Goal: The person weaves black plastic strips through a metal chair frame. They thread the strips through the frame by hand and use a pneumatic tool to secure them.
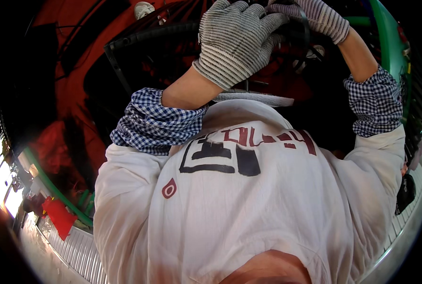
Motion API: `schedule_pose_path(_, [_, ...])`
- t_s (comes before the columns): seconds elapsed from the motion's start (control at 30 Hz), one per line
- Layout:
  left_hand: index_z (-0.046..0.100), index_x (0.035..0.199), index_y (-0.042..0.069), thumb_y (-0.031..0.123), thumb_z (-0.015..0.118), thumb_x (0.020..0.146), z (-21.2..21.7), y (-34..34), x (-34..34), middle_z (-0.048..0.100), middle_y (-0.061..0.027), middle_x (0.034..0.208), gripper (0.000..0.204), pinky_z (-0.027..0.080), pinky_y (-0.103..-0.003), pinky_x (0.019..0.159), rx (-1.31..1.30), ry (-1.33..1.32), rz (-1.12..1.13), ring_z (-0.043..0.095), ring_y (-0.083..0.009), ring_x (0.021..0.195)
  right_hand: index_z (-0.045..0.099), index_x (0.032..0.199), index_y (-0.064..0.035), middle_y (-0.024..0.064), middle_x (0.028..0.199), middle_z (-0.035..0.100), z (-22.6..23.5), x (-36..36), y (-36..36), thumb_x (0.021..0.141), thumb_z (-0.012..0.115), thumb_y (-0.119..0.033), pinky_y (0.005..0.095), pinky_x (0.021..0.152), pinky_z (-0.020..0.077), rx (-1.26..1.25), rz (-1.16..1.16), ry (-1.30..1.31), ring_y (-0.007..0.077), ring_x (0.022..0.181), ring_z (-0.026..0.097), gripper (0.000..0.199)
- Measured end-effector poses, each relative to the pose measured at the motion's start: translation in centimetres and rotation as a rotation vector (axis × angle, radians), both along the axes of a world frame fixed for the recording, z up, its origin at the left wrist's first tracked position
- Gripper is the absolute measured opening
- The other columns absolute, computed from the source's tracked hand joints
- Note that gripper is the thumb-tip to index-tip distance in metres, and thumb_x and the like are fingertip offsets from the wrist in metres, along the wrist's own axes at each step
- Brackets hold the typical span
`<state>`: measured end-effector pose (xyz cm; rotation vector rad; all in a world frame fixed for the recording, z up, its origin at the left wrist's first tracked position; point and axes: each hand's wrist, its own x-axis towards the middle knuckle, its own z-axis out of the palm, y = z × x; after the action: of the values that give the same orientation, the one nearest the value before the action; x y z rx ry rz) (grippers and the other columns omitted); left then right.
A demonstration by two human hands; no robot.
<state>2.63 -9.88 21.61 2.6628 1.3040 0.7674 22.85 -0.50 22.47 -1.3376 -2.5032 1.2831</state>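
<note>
My left hand (pixel 237 40), in a grey-and-white striped knit glove, is at the top of the view with its back up and its fingers bent to the right. Close beside it, my right hand (pixel 317 19) wears a matching glove, its fingers reaching left toward the left hand's fingertips. Both hands look closed at the same dark spot; what they grip there is hidden. A thin black strip (pixel 307 33) curves down across the right glove. Below the hands is a dark framework with a black bar (pixel 149 33) along its left part.
A green curved frame (pixel 390 42) stands at the right, and a green rail (pixel 54 187) runs along the lower left. Near that rail hangs a red cloth-like piece (pixel 59 217). The floor (pixel 73 111) is red. A white shoe (pixel 143 9) shows at the top.
</note>
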Motion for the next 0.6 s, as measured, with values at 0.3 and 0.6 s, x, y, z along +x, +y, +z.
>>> schedule_pose_path(0.3, [0.073, 0.105, 0.011, 0.021, 0.073, 0.077, -0.9, -0.1, -0.4, 0.063, -0.0045, 0.082, 0.029, 0.043, -0.038, 0.072, -0.008, -0.077, 0.023, 0.061, -0.0231, 0.077, 0.073, 0.106, -0.0015, 0.0091, 0.083, 0.073, -0.4, -0.3, -1.1, 0.098, 0.064, -0.017, 0.0286, 0.065, 0.0508, 0.067, -0.109, 0.052, 0.0141, 0.069, 0.064, 0.019])
schedule_pose_path(0.6, [0.072, 0.105, 0.011, 0.025, 0.070, 0.081, -0.8, 0.2, -0.3, 0.063, -0.0047, 0.082, 0.028, 0.042, -0.039, 0.074, 0.044, -0.047, 0.024, 0.060, -0.0236, 0.077, 0.050, 0.136, 0.0021, 0.0116, 0.100, 0.070, 4.1, 2.0, -6.8, 0.097, 0.058, -0.058, 0.0273, 0.076, 0.0556, -0.138, -0.403, 0.735, 0.0171, 0.085, 0.069, 0.072])
